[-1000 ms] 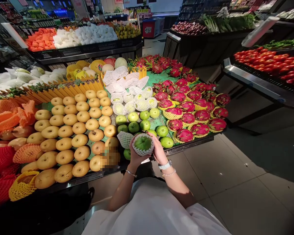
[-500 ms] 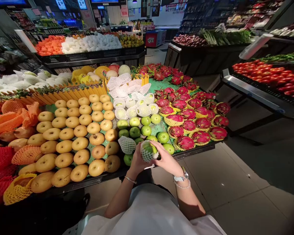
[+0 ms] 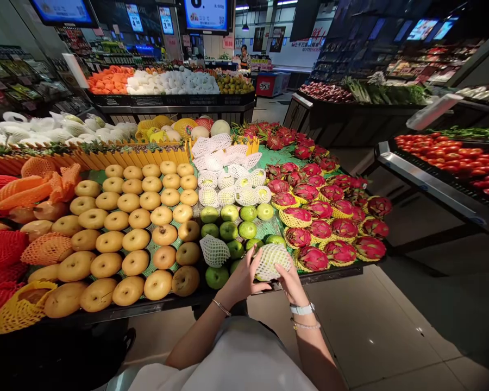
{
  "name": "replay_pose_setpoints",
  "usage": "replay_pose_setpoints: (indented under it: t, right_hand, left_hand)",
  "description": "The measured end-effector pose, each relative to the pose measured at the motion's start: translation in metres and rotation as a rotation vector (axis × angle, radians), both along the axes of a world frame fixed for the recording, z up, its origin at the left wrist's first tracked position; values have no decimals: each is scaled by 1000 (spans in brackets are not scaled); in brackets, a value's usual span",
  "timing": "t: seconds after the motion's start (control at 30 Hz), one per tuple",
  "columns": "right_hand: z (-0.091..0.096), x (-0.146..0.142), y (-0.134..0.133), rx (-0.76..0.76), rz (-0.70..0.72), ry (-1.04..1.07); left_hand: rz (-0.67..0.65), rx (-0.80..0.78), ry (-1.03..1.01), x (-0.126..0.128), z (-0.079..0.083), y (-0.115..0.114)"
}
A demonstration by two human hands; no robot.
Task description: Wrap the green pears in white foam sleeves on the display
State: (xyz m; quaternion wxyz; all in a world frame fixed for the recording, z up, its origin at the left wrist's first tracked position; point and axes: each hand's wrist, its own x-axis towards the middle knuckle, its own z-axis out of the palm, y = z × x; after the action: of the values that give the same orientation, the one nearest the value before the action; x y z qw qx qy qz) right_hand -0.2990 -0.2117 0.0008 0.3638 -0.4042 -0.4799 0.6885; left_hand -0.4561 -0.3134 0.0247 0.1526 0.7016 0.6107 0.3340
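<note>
Head view: the fingers of the right hand [image 3: 292, 283] clamp a green fruit in white netting [image 3: 272, 262]; those of the left hand [image 3: 244, 277] stand apart at its left, contact unclear. Bare green fruits [image 3: 248, 230] lie just beyond the fingers. A light grip, with support from below, should spare skin and netting. Half a second earlier, bare green showed; now netting covers the visible side.

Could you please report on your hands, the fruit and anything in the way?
Right hand holding netted fruit; left hand close at its left, contact unclear. Green fruits just beyond; no obstruction seen.
</note>
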Motion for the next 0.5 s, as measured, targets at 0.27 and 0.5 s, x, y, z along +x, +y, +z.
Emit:
replay_pose_setpoints:
  t: [0.27, 0.5]
  right_hand:
    - [42, -2, 74, 267, -329, -23]
    - [47, -28, 104, 667, -393, -335]
  left_hand:
    - [-16, -34, -10, -12, -8, -13]
    - [61, -100, -63, -19, -6, -25]
